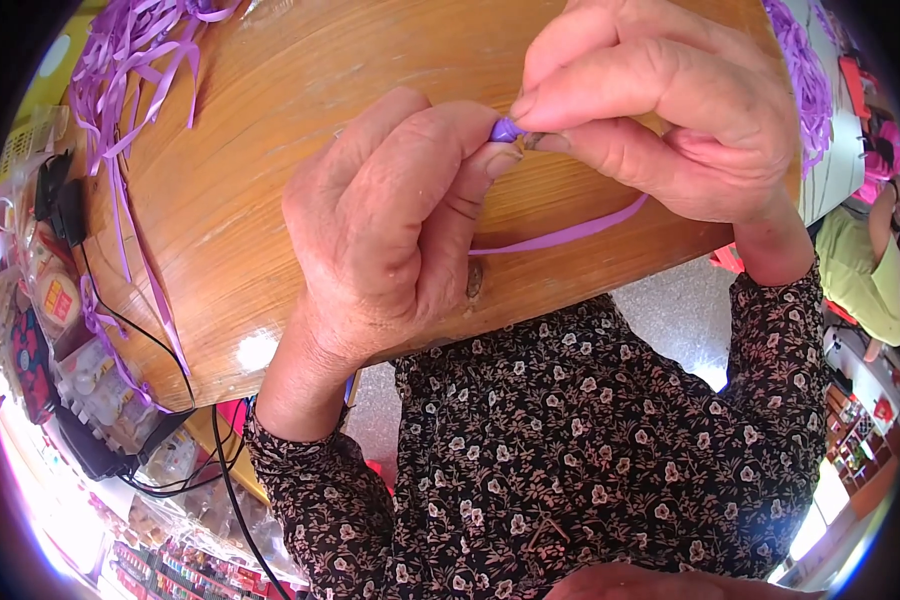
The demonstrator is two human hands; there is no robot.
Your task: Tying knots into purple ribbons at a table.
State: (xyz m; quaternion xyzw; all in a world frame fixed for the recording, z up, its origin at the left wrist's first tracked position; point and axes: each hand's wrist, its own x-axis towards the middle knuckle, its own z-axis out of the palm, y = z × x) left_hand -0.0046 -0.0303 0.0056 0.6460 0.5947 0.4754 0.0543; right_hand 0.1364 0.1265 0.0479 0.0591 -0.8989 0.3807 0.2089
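A small, tightly wound bit of purple ribbon (pixel 507 130) sits between both sets of fingertips above the wooden table. My left hand (pixel 385 215) pinches it between thumb and forefinger, the other fingers curled in. From the right, my right hand (pixel 675 120) closes thumb and forefinger at the same piece's other end. A flat purple ribbon strip (pixel 570 233) runs from below my left hand toward the underside of my right hand. Whether the strip joins the wound piece is hidden by my fingers.
The wooden table (pixel 270 185) has a pile of purple ribbons (pixel 135 75) at its far left. More purple ribbons (pixel 802 75) hang at the far right. Black cables (pixel 225 480) and plastic-wrapped packages (pixel 105 390) lie left. A person in yellow-green clothing (pixel 860 275) is at right.
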